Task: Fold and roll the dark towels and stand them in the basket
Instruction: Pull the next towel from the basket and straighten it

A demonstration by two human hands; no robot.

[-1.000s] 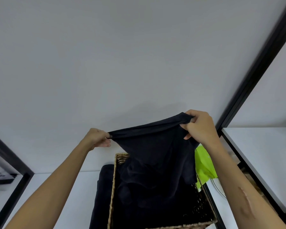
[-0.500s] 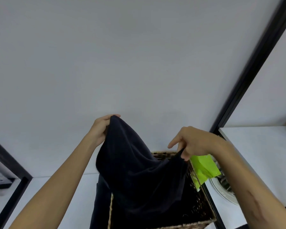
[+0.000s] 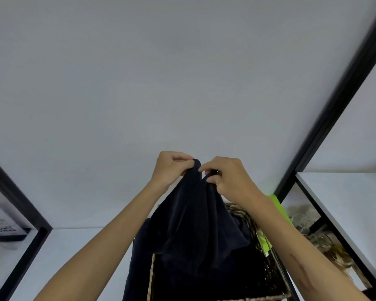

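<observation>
Both hands meet at the top of the towel [image 3: 195, 224]: the left hand [image 3: 172, 168] and right hand [image 3: 228, 177] each pinch an upper corner, nearly touching. The towel hangs straight down, long axis vertical, over the basket [image 3: 267, 266].

The single head-worn camera looks forward and slightly down, close over a woven basket [image 3: 261, 246] against a wall.

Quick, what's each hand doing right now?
Left hand: pinches the dark towel's top edge.
Right hand: pinches the same towel beside it.
</observation>
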